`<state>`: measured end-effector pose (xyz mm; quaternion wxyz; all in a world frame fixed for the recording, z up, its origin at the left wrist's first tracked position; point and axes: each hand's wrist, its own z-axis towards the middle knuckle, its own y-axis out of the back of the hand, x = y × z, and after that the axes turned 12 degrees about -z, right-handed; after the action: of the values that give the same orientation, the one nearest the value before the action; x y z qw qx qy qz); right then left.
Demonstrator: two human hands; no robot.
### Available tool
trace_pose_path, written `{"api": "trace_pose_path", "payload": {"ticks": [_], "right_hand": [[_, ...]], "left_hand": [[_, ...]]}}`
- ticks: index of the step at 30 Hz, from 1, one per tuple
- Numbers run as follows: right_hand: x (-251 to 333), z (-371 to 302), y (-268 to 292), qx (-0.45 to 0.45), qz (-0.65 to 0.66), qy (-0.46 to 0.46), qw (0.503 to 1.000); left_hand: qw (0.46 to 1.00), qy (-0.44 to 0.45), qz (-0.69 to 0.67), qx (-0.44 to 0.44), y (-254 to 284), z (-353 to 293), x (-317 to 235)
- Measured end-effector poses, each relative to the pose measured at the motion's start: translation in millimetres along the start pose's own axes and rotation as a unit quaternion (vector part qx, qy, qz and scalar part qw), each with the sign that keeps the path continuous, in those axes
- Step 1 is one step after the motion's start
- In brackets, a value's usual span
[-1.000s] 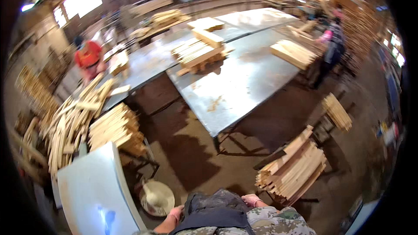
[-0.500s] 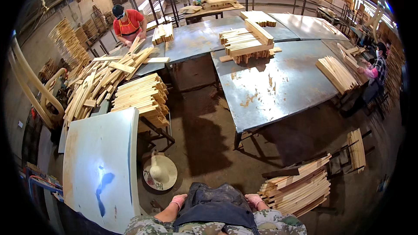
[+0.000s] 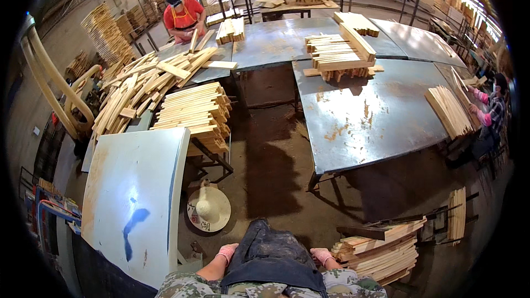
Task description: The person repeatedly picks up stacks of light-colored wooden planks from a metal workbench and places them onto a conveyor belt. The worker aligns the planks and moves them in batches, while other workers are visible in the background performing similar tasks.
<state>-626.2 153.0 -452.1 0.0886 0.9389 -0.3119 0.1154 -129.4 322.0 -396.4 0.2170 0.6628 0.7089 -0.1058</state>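
My left hand (image 3: 227, 252), in a pink glove, is closed at the left edge of the dark apron (image 3: 270, 259) over my lap. At the apron's right edge my right hand (image 3: 322, 255), gloved alike, is closed too. Both hands seem to grip the cloth, though their fingertips are partly hidden. The apron bulges forward between them, dusty and creased. Beyond my left hand a pale wide-brimmed hat (image 3: 220, 209) lies low down. To the right of my right hand is a stack of wooden strips (image 3: 381, 256).
A pale blue-white panel (image 3: 124, 187) stands at left, before stacked slats (image 3: 193, 113) and a heap of boards (image 3: 132, 91). Metal-topped tables (image 3: 397, 110) carry wood bundles (image 3: 345, 52). Co-workers in a red shirt (image 3: 185, 15) and a checked shirt (image 3: 497, 105) handle wood.
The view has swung slightly left, so the tables and stacks appear farther right. Both my hands stay at the apron's edges. The co-workers' arms have shifted a little.
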Motion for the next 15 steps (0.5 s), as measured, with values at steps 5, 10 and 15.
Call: {"api": "trace_pose_path", "payload": {"ticks": [5, 10, 15], "right_hand": [[25.5, 6.4, -2.6, -0.044, -0.062, 0.014, 0.997], [140.4, -49.9, 35.0, -0.016, 0.092, -0.108, 0.990], [278.7, -82.6, 78.5, -0.066, 0.068, -0.101, 0.990]], "left_hand": [[0.961, 0.177, -0.190, -0.092, 2.5, -16.4, -26.2], [0.973, 0.167, -0.105, -0.117, 35.8, 24.9, -68.4], [0.986, 0.087, -0.095, -0.104, 80.1, 93.9, -152.1]]}}
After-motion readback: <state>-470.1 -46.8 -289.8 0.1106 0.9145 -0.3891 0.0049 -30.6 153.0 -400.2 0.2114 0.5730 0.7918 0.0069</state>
